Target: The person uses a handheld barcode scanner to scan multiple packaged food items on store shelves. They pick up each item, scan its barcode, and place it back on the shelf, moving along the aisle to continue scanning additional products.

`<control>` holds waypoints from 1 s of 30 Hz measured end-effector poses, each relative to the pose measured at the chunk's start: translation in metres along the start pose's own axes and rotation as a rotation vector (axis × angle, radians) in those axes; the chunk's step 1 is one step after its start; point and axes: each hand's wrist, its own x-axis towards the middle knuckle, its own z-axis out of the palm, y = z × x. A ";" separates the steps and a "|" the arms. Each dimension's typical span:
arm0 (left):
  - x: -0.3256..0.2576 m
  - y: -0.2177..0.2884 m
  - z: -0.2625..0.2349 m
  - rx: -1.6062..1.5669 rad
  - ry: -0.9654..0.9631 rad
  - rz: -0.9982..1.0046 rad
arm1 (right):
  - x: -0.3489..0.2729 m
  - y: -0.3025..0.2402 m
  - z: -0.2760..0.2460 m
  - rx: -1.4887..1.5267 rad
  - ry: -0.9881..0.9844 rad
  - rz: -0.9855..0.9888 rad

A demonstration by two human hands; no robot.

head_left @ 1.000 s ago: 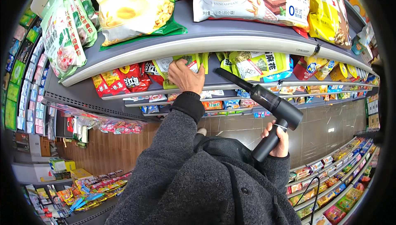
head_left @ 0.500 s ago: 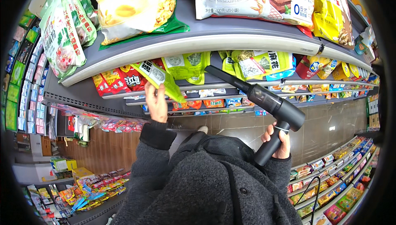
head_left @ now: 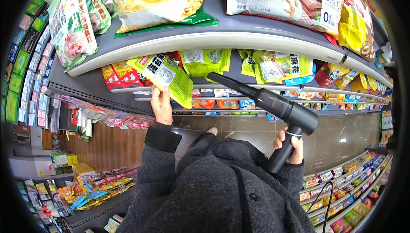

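Observation:
My left hand [head_left: 162, 106] is closed on the lower edge of a yellow-green snack bag [head_left: 171, 79], tilted at the front of a shelf below the top one. The bag's printed front faces up. In my right hand [head_left: 293, 146] is the grip of a black handheld vacuum [head_left: 294, 114] with a see-through chamber. Its long narrow nozzle [head_left: 230, 83] points up and left, the tip close to another green snack bag [head_left: 206, 64] on the same shelf. Red snack bags [head_left: 121, 75] lie left of the held bag.
Above, the top shelf's pale curved edge [head_left: 200, 41] overhangs the lower shelves, with large food bags [head_left: 160, 2] standing on it. A rack of packets [head_left: 92, 194] is at the lower left. More shelves [head_left: 341, 186] curve along the lower right, by a thin black cable [head_left: 329, 203].
The bag in my left hand has turned, so more of its printed front shows. My right hand keeps the vacuum in nearly the same pose. The view has shifted slightly.

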 end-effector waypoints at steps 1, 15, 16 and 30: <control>0.003 0.001 0.013 0.119 0.008 0.105 | 0.000 -0.002 -0.002 -0.017 0.009 -0.010; 0.031 -0.017 0.079 1.086 -0.343 0.549 | -0.049 -0.005 -0.036 0.054 0.214 -0.143; 0.031 -0.014 0.075 1.161 -0.310 0.577 | -0.053 -0.005 -0.038 0.061 0.213 -0.142; 0.006 0.001 0.058 1.041 -0.288 0.489 | -0.083 -0.020 -0.093 0.096 0.290 -0.025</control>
